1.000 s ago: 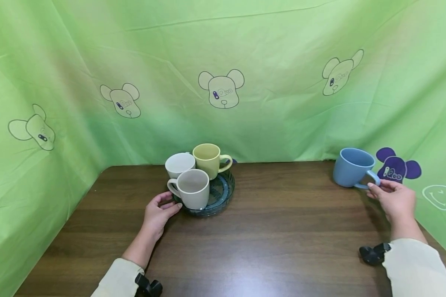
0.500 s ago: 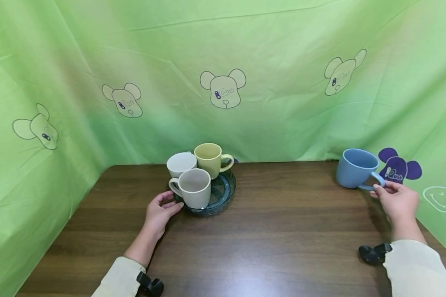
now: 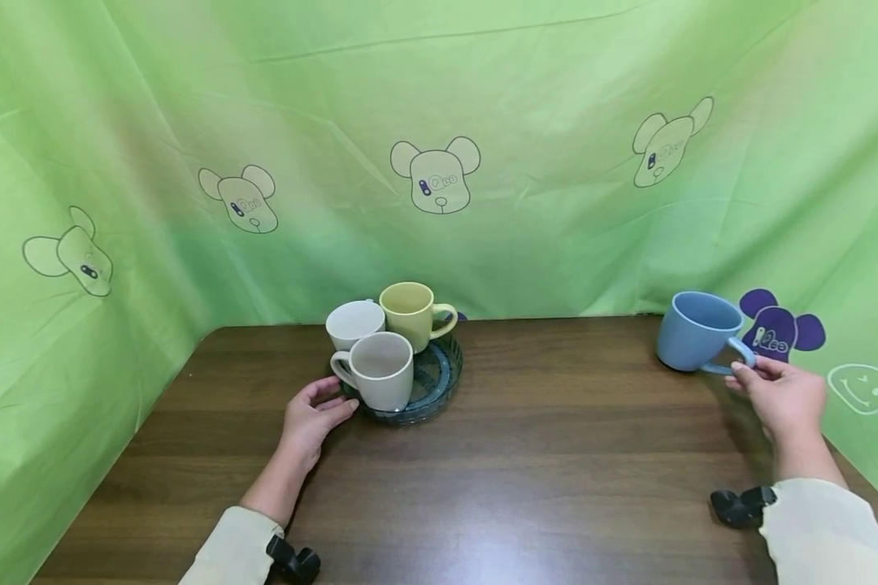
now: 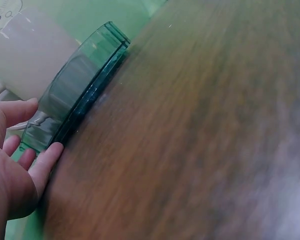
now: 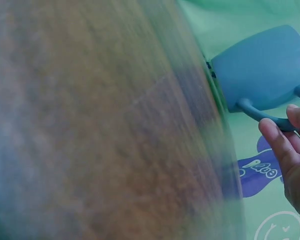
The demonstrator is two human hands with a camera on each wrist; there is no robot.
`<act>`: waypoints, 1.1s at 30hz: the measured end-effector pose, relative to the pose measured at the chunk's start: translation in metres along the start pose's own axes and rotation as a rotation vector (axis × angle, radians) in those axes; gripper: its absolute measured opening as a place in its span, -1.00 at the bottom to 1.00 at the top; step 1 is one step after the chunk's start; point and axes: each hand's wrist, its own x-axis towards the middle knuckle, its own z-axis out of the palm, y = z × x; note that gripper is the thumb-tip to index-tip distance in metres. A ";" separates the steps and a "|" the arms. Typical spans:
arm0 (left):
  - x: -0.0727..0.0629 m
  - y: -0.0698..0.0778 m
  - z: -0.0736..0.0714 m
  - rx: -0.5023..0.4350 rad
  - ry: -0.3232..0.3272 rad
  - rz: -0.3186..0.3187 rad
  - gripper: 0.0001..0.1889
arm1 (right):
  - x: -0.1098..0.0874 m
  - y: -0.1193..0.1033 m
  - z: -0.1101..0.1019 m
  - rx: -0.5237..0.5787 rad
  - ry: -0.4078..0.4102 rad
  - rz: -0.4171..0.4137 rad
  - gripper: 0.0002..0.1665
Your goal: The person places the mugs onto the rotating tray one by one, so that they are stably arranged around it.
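Note:
A blue mug (image 3: 697, 331) is upright near the table's back right corner. My right hand (image 3: 784, 398) pinches its handle (image 5: 270, 119) between thumb and fingers. In the right wrist view the mug's base is close to the table surface; whether it touches is unclear. Far to the left, a dark green-blue glass tray (image 3: 439, 394) bears a yellow mug (image 3: 407, 313), a white mug (image 3: 354, 322) and a greyish-white mug (image 3: 388, 378). My left hand (image 3: 313, 422) grips the tray's left edge. Its fingers (image 4: 49, 157) and thumb lie on either side of the glass wall (image 4: 72, 82).
The brown wooden table (image 3: 541, 455) runs back to a green cloth (image 3: 556, 203) printed with bear heads, which also closes off both sides. Black wrist devices (image 3: 741, 508) sit at both sleeves. The greyish-white mug's handle (image 3: 342, 370) points toward my left hand.
Almost nothing differs. The view shifts slightly with the head, and the tray and mugs keep their places. My right hand stays at the blue mug's handle.

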 end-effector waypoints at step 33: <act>0.025 -0.001 -0.018 0.020 -0.193 -0.002 -0.35 | -0.033 -0.022 0.035 -0.105 -0.135 -0.105 -0.53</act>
